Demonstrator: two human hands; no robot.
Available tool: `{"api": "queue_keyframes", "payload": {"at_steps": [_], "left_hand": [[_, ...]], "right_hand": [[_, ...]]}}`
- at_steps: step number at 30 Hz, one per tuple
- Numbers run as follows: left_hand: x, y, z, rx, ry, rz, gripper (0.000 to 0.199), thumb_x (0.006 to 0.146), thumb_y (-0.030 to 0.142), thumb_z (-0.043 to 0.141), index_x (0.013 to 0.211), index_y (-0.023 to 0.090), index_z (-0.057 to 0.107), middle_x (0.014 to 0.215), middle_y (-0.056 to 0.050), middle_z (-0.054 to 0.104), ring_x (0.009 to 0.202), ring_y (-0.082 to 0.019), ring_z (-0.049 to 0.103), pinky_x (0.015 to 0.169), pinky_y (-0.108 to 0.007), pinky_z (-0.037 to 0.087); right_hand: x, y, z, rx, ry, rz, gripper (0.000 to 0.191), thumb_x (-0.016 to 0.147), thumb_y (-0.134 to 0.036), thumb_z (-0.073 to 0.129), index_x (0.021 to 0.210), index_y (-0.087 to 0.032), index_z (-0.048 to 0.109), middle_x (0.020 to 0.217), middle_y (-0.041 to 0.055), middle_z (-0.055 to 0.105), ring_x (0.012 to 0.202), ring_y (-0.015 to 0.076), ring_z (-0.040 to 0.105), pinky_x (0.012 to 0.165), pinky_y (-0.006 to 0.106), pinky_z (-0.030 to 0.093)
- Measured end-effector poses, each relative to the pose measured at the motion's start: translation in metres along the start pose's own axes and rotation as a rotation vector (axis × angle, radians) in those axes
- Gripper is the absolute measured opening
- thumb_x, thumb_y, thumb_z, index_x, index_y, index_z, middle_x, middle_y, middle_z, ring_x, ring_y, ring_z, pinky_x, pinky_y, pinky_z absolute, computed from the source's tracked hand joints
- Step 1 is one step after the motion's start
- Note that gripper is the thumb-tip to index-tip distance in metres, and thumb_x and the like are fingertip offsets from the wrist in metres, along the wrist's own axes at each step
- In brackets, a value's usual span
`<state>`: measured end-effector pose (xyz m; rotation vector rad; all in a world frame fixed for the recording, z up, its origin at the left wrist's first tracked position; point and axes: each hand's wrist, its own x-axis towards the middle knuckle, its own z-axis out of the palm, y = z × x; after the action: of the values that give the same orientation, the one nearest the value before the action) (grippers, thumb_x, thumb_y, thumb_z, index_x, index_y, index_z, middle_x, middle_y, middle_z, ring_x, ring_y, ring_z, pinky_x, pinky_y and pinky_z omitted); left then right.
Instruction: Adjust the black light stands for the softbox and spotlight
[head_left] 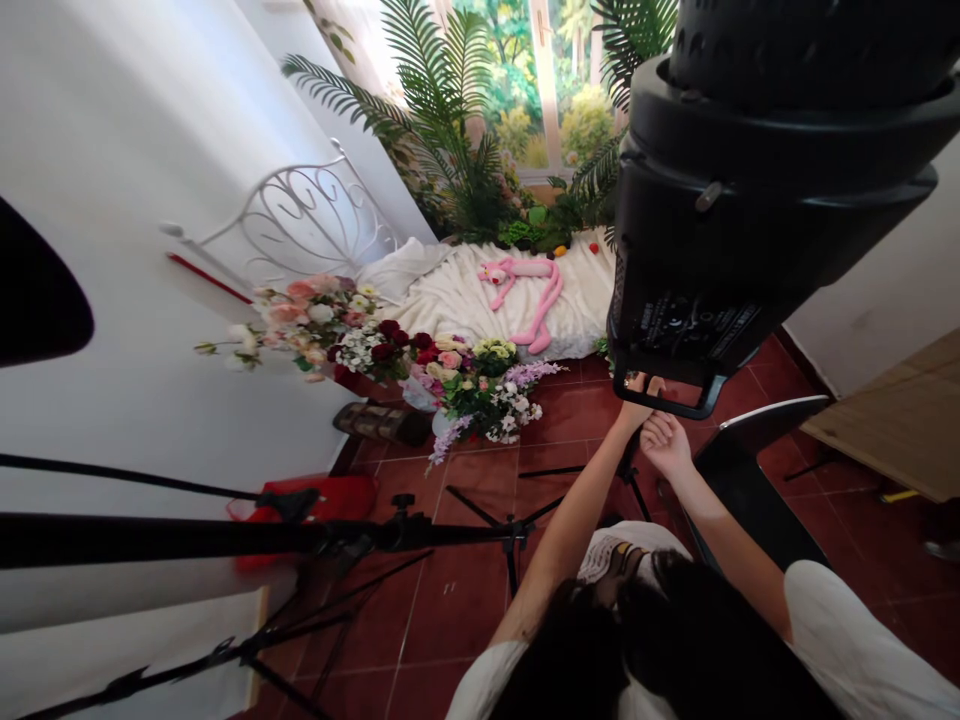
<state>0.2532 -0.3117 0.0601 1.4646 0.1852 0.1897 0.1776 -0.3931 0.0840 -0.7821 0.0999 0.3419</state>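
A large black studio light (735,230) fills the upper right, with a rectangular handle (679,408) at its lower end. My left hand (637,410) reaches up just behind this handle, which hides part of it. Its fingers look bent, but what they touch cannot be made out. Just below and to the right, my right hand (666,446) is closed with curled fingers, close to my left wrist. Whatever it may hold is hidden. Dark legs of a stand (637,490) show beneath my hands.
Black light-stand poles (187,540) cross the lower left, their legs spread over the red tiles (427,600). Bouquets (457,385) lie before a white-draped bed (450,300) with a pink plush toy (544,295). A black panel (750,480) stands at right, near a wooden board (892,410).
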Motion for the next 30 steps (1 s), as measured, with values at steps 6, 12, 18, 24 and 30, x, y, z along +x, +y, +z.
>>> {"api": "queue_keyframes", "payload": {"at_steps": [6, 12, 18, 24, 30], "left_hand": [[-0.008, 0.015, -0.002, 0.005, -0.039, 0.012, 0.03, 0.082, 0.042, 0.073, 0.071, 0.018, 0.058, 0.068, -0.001, 0.062, 0.063, -0.013, 0.055, 0.068, -0.027, 0.049], [-0.016, 0.029, -0.004, -0.005, -0.065, 0.036, 0.034, 0.086, 0.047, 0.069, 0.071, 0.019, 0.057, 0.067, -0.002, 0.06, 0.063, -0.013, 0.054, 0.065, -0.027, 0.048], [-0.018, 0.037, -0.002, -0.031, -0.065, 0.016, 0.04, 0.082, 0.051, 0.073, 0.071, 0.017, 0.054, 0.065, -0.001, 0.059, 0.063, -0.013, 0.056, 0.063, -0.026, 0.048], [-0.019, 0.036, -0.001, -0.075, -0.058, 0.002, 0.039, 0.082, 0.048, 0.073, 0.071, 0.017, 0.052, 0.064, 0.0, 0.059, 0.062, -0.012, 0.056, 0.065, -0.026, 0.048], [-0.018, 0.034, -0.001, -0.098, -0.068, 0.0, 0.042, 0.08, 0.054, 0.073, 0.075, 0.016, 0.055, 0.062, 0.001, 0.057, 0.061, -0.012, 0.055, 0.061, -0.025, 0.047]], "right_hand": [[0.0, -0.007, -0.008, 0.072, -0.114, 0.119, 0.044, 0.093, -0.031, 0.059, 0.063, -0.023, 0.028, 0.049, -0.0084, 0.019, 0.042, 0.0112, 0.018, 0.041, 0.019, 0.028], [0.008, -0.006, -0.028, -0.318, 0.05, 0.172, 0.053, 0.08, -0.067, 0.064, 0.063, -0.024, 0.04, 0.05, -0.0069, 0.037, 0.043, 0.0089, 0.03, 0.041, 0.021, 0.027], [0.004, -0.012, -0.055, -1.096, 0.207, -0.304, 0.059, 0.082, -0.08, 0.051, 0.067, -0.022, 0.05, 0.057, -0.0029, 0.049, 0.056, 0.0134, 0.045, 0.057, 0.027, 0.037], [0.0, -0.02, -0.053, -1.392, 0.167, -0.43, 0.043, 0.085, -0.064, 0.057, 0.074, -0.023, 0.051, 0.067, -0.0014, 0.057, 0.061, 0.0147, 0.051, 0.063, 0.026, 0.037], [0.018, -0.027, -0.042, -1.693, 0.216, -0.415, 0.043, 0.084, -0.051, 0.056, 0.058, -0.024, 0.036, 0.056, 0.0004, 0.051, 0.055, 0.0155, 0.046, 0.056, 0.027, 0.026]]}}
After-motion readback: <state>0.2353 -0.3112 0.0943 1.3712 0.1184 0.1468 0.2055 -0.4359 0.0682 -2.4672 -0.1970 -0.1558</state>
